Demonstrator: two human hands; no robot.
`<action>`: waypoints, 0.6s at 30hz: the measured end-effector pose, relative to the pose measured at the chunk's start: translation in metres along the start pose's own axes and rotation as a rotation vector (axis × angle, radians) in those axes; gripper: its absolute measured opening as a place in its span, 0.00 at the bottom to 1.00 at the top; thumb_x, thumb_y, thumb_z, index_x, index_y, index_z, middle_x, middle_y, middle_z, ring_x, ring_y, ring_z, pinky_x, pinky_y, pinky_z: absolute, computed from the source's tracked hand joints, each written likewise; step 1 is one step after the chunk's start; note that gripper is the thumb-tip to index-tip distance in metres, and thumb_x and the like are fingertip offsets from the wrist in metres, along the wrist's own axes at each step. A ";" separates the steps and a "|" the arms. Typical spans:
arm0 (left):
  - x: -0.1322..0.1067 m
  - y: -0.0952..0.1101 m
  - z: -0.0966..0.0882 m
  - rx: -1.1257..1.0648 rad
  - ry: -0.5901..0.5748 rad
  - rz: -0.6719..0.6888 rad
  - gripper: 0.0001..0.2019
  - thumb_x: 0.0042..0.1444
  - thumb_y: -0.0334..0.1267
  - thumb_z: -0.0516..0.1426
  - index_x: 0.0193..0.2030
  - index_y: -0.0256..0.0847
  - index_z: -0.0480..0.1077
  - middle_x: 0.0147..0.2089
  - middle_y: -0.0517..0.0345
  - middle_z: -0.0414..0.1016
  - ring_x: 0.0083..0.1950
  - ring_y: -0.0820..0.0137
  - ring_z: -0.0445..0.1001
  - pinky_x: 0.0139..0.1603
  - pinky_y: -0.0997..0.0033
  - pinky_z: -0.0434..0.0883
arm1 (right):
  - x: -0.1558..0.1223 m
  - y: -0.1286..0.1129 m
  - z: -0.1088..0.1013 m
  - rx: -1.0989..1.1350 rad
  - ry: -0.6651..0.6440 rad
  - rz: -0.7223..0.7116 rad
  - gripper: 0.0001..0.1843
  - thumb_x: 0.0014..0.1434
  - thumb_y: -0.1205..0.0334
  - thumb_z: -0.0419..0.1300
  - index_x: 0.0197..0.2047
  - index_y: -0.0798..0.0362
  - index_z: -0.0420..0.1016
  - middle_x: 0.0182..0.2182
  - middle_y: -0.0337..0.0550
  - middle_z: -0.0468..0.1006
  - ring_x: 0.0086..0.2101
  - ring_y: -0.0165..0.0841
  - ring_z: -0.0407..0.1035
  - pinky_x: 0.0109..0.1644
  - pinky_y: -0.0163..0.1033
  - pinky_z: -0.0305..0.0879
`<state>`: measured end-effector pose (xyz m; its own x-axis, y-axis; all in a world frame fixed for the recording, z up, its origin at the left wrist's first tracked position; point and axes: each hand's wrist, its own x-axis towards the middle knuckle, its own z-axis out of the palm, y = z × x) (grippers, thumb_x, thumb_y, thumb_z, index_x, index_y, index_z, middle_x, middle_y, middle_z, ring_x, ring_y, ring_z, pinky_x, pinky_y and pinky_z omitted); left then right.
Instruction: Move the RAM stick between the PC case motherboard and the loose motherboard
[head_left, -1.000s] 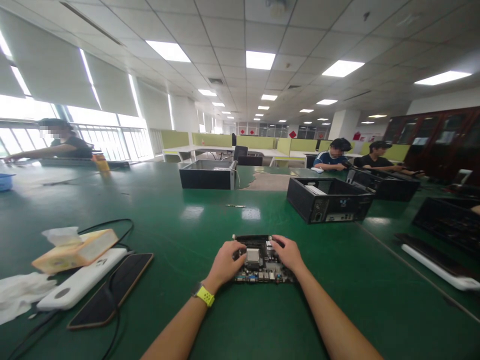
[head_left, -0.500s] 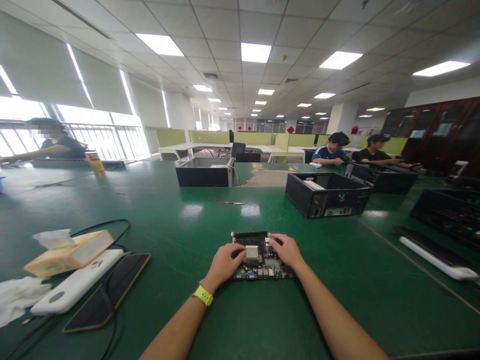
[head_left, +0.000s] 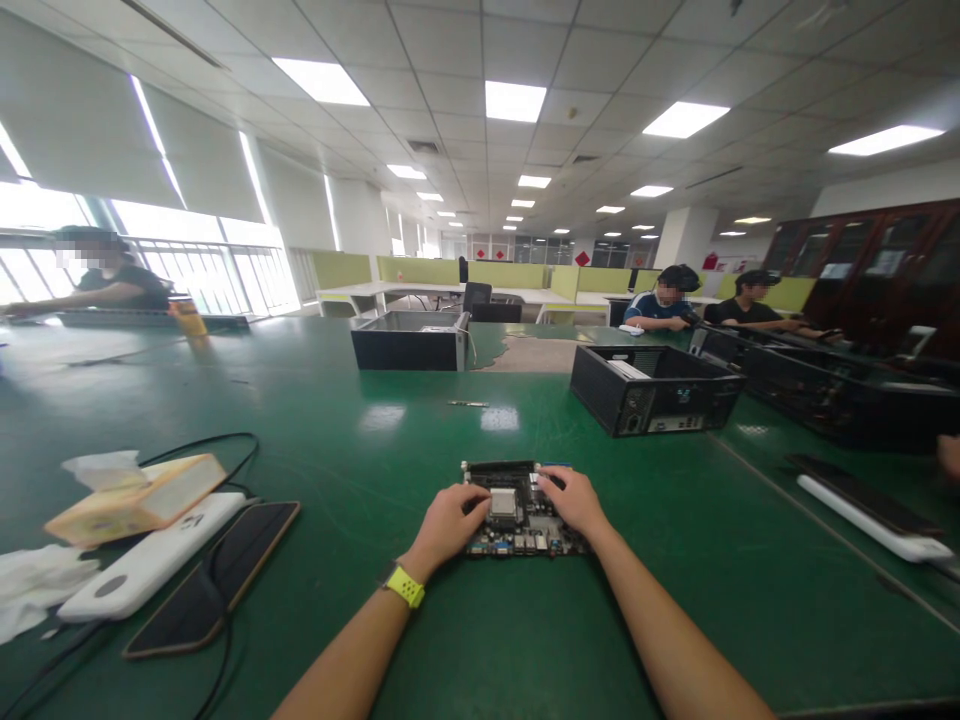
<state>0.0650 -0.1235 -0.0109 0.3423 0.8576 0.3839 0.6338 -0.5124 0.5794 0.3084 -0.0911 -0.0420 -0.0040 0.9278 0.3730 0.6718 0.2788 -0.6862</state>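
A small dark motherboard (head_left: 516, 518) lies flat on the green table (head_left: 465, 630) in front of me. My left hand (head_left: 448, 523), with a yellow watch band at the wrist, rests on the board's left side, fingers curled against the silver square part in its middle. My right hand (head_left: 574, 499) lies on the board's right side, fingers bent over its far right corner. Both hands grip the board.
Left of me lie a tissue box (head_left: 135, 497), a white power bank (head_left: 142, 568), a dark phone (head_left: 214, 592) and cables. Open black computer cases (head_left: 652, 388) (head_left: 409, 341) stand farther back. A white strip (head_left: 862, 517) lies right. Other people sit at the far left and far right.
My hands and the board have stayed put. The view has shifted slightly, and a dark computer case at the right edge now reaches farther into view.
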 end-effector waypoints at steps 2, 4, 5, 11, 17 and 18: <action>0.000 -0.001 0.000 0.004 0.001 0.006 0.11 0.55 0.40 0.52 0.38 0.43 0.75 0.39 0.58 0.77 0.41 0.67 0.72 0.44 0.70 0.65 | 0.000 0.000 0.000 -0.002 0.001 -0.002 0.19 0.54 0.51 0.54 0.43 0.51 0.77 0.44 0.44 0.77 0.46 0.36 0.69 0.53 0.41 0.60; 0.000 -0.001 0.001 0.008 0.002 0.010 0.11 0.55 0.39 0.52 0.38 0.43 0.75 0.39 0.58 0.77 0.41 0.67 0.72 0.44 0.70 0.65 | 0.000 -0.001 0.000 -0.004 0.001 -0.003 0.19 0.54 0.51 0.54 0.43 0.51 0.77 0.44 0.44 0.77 0.46 0.36 0.69 0.53 0.41 0.60; 0.000 -0.001 0.001 0.010 0.002 0.010 0.11 0.55 0.39 0.52 0.38 0.43 0.75 0.39 0.58 0.77 0.40 0.67 0.72 0.44 0.70 0.65 | -0.001 -0.002 0.000 -0.004 0.001 -0.003 0.19 0.54 0.51 0.54 0.43 0.51 0.77 0.44 0.44 0.77 0.46 0.36 0.69 0.53 0.41 0.60; 0.000 -0.001 0.001 0.011 0.002 0.008 0.11 0.55 0.40 0.52 0.38 0.43 0.75 0.39 0.57 0.77 0.40 0.68 0.72 0.43 0.70 0.66 | 0.000 -0.003 -0.001 -0.009 -0.006 -0.002 0.18 0.54 0.52 0.54 0.41 0.51 0.77 0.42 0.43 0.78 0.44 0.36 0.70 0.52 0.40 0.61; 0.000 -0.001 0.000 0.020 0.002 -0.010 0.11 0.55 0.40 0.52 0.38 0.43 0.75 0.39 0.58 0.77 0.40 0.67 0.72 0.44 0.70 0.66 | 0.000 -0.002 -0.001 -0.013 -0.003 -0.003 0.17 0.54 0.53 0.54 0.41 0.51 0.77 0.42 0.43 0.78 0.44 0.35 0.70 0.52 0.40 0.61; 0.000 0.000 0.000 0.020 0.001 -0.010 0.11 0.55 0.41 0.52 0.38 0.43 0.75 0.39 0.58 0.77 0.41 0.67 0.72 0.44 0.70 0.66 | 0.000 -0.002 -0.001 -0.014 -0.002 -0.003 0.17 0.54 0.53 0.54 0.41 0.51 0.77 0.42 0.43 0.78 0.44 0.35 0.70 0.52 0.40 0.61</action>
<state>0.0650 -0.1231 -0.0112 0.3350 0.8625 0.3793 0.6512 -0.5029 0.5683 0.3079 -0.0922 -0.0401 -0.0082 0.9275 0.3739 0.6819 0.2786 -0.6763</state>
